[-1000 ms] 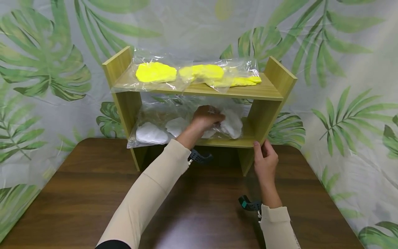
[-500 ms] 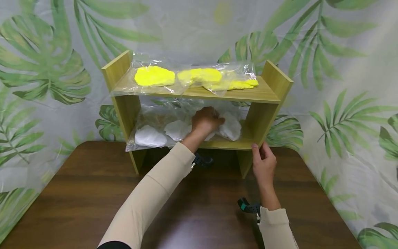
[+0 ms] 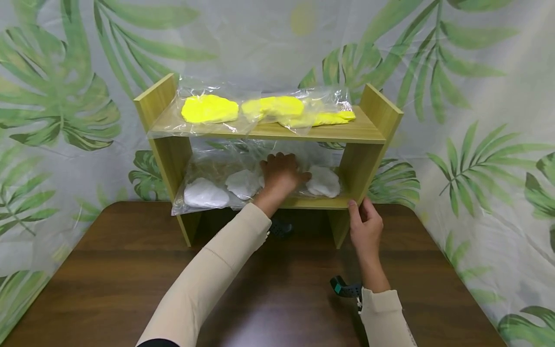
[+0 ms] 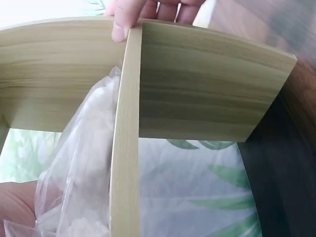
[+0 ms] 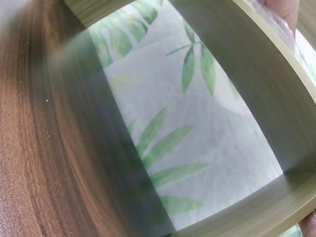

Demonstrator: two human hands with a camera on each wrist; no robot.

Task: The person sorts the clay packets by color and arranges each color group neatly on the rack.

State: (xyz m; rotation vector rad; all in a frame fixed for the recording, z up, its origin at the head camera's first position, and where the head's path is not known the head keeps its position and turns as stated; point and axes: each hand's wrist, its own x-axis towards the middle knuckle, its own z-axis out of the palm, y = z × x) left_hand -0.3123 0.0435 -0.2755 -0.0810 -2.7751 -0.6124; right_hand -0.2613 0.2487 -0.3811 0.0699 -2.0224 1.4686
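While our left hand [image 3: 282,172] reaches into the lower level of the small wooden shelf [image 3: 368,130], its fingers lie spread and fairly straight, pressing on a clear plastic bag [image 3: 247,166] of white lumps [image 3: 206,193]; the grip is not closed round anything. Our right hand [image 3: 365,225] pinches the front edge of the shelf's right upright, thumb on one face and fingers on the other.

The bag is thin, crinkly and slick, and at the shelf's left upright its corner already hangs past the lower board. We judge that a sideways push could slide it off onto the dark wood-grain surface [image 3: 108,270]. The shelf looks light, so a hard push might shift it if the right hand loosens.

On the shelf's top board lie more clear bags [image 3: 299,99] holding flat, bright yellow pieces [image 3: 210,108]. The shelf is smooth, pale, straight-edged board. Behind the shelf hangs a leaf-print sheet [image 3: 468,96].
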